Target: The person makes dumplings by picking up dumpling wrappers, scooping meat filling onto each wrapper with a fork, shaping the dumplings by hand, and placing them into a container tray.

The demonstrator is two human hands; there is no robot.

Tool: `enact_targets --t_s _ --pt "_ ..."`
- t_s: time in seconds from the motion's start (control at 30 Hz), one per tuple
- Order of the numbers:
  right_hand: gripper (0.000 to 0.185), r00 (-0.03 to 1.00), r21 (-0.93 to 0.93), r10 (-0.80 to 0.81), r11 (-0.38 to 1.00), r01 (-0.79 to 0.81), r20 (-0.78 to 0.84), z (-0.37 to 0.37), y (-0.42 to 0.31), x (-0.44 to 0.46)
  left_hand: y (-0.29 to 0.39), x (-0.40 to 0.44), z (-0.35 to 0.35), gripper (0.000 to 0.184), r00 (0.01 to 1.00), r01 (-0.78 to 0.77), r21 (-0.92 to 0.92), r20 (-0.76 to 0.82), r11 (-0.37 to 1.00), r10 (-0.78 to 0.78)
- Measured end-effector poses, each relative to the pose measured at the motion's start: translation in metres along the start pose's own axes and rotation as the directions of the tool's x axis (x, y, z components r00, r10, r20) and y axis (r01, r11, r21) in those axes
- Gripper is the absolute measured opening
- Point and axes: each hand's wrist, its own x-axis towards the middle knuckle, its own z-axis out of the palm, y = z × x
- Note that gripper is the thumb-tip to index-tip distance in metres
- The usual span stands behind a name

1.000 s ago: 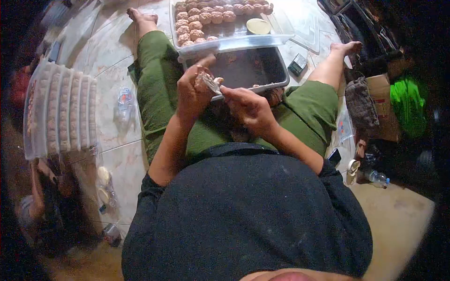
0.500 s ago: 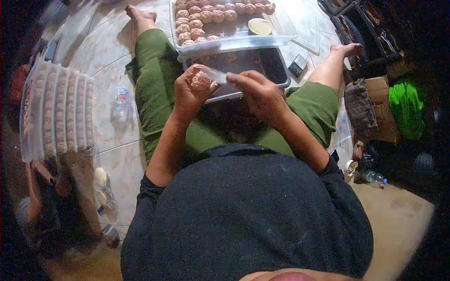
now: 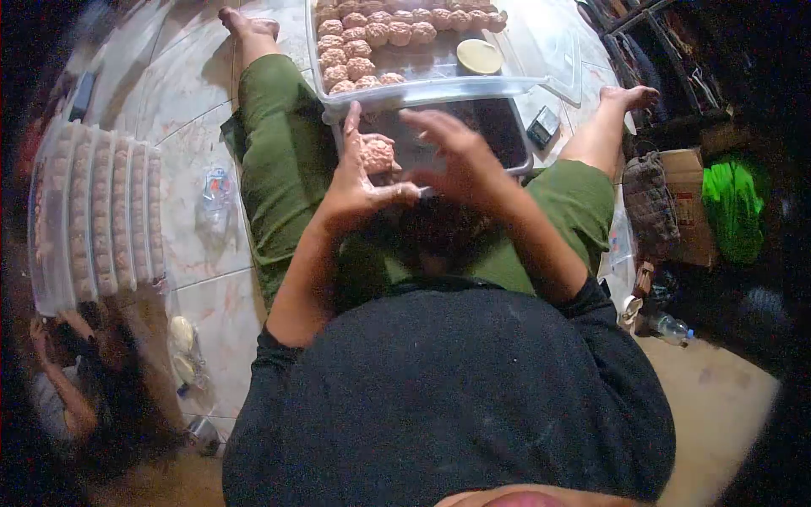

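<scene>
A lumpy pink dumpling [image 3: 378, 155] rests in my left hand [image 3: 351, 190], against the fingers; the index finger points up and the thumb stretches to the right. Something pale shows at that thumb's tip, too small to make out. Just to the right, my right hand [image 3: 473, 160] is partly blurred, its fingers apart and nothing visible in them. Beyond the hands, a clear plastic box [image 3: 439, 87] holds rows of similar dumplings [image 3: 359, 68] and a pale round stack of wrappers [image 3: 479, 57]. Beneath the hands lies a dark tray [image 3: 498, 127].
At left stand several clear boxes [image 3: 97, 211] filled with dumplings, with another person's arm [image 3: 68, 389] below them. Plastic packets [image 3: 218, 198] and pale round packs [image 3: 182, 334] lie on the tiles. A small scale [image 3: 543, 125], a green bag [image 3: 733, 211] and a bottle [image 3: 673, 328] are at right.
A thin whitish sheet that was stretched between my hands is no longer seen there. My right hand has opened, and my left fingers have spread around the dumpling.
</scene>
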Motion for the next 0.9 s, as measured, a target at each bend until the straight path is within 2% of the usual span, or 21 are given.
enact_targets --t_s 0.07,0.13,0.2,0.27,0.3,0.33,0.4,0.43,0.47,0.53,0.57,0.6,0.67,0.7,0.73,0.8,0.83,0.9 --pt "0.08 0.998 0.043 0.057 0.997 -0.057 0.016 0.023 -0.007 0.006 -0.008 0.003 -0.003 0.136 0.991 -0.126 0.154 0.06 0.98 0.118" --pt "0.081 0.998 0.099 0.064 0.993 -0.065 0.014 0.033 -0.012 0.011 -0.007 -0.002 -0.005 0.138 0.994 -0.008 0.104 0.105 0.995 -0.003" --pt "0.077 0.993 0.182 0.112 0.976 -0.118 0.042 0.033 -0.011 0.014 -0.004 0.0 -0.008 0.14 0.986 -0.081 0.199 0.158 0.977 0.05" --pt "0.074 0.977 0.307 0.188 0.928 -0.209 0.096 0.027 -0.009 0.017 -0.002 -0.006 -0.008 0.119 0.997 0.032 -0.122 0.067 0.992 -0.024" --pt "0.073 0.983 0.398 0.157 0.899 -0.181 0.093 0.024 0.004 0.015 -0.002 -0.005 -0.009 0.11 0.997 0.079 -0.284 0.035 0.956 -0.072" --pt "0.074 0.988 0.47 0.147 0.87 -0.149 0.041 0.019 0.011 0.017 -0.011 0.0 -0.015 0.089 0.998 0.041 -0.195 0.059 0.98 -0.03" --pt "0.075 0.987 0.413 0.157 0.898 -0.153 0.023 -0.008 0.032 0.031 -0.027 0.01 -0.029 0.05 0.992 -0.044 -0.017 0.115 0.999 0.046" --pt "0.074 0.993 0.435 0.12 0.895 -0.1 -0.02 -0.021 0.042 0.042 -0.027 0.012 -0.026 0.024 0.982 -0.183 0.249 0.082 0.951 0.167" --pt "0.073 0.995 0.456 0.083 0.889 -0.047 -0.06 -0.034 0.05 0.055 -0.03 0.013 -0.021 0.022 0.982 -0.181 0.247 0.098 0.952 0.161" --pt "0.07 0.993 0.255 0.083 0.965 -0.06 -0.083 -0.049 0.057 0.082 -0.038 0.015 -0.013 0.02 0.982 -0.169 0.25 0.123 0.954 0.141" --pt "0.069 0.991 0.107 0.118 0.988 -0.111 -0.06 -0.05 0.068 0.096 -0.033 0.018 -0.01 0.019 0.968 -0.223 0.41 0.202 0.884 0.151" --pt "0.068 0.987 -0.044 0.154 0.987 -0.156 -0.042 -0.049 0.077 0.108 -0.034 0.019 -0.006 0.019 0.97 -0.214 0.515 0.212 0.83 0.119" --pt "0.068 0.959 0.023 0.281 0.959 -0.282 0.035 -0.036 0.084 0.13 -0.039 0.021 0.0 0.019 0.974 -0.198 0.705 0.219 0.681 0.056" --pt "0.068 0.954 -0.017 0.298 0.954 -0.298 0.035 -0.028 0.086 0.14 -0.041 0.02 0.001 0.02 0.975 -0.207 0.747 0.208 0.631 0.074" --pt "0.068 0.948 -0.058 0.315 0.948 -0.313 0.035 -0.019 0.089 0.15 -0.041 0.019 0.001 0.018 0.978 -0.182 0.776 0.209 0.604 0.026" --pt "0.07 0.966 -0.276 0.254 0.927 -0.255 -0.039 0.002 0.101 0.161 -0.035 0.019 0.001 0.018 0.976 -0.135 0.827 0.207 0.545 -0.073" --pt "0.07 0.988 -0.329 0.142 0.932 -0.154 -0.06 0.013 0.117 0.165 -0.037 0.019 -0.001 0.019 0.971 -0.166 0.81 0.234 0.563 -0.051" --pt "0.071 0.988 -0.321 0.149 0.935 -0.15 -0.026 0.021 0.113 0.169 -0.043 0.018 -0.004 0.023 0.957 -0.228 0.771 0.288 0.595 -0.007"
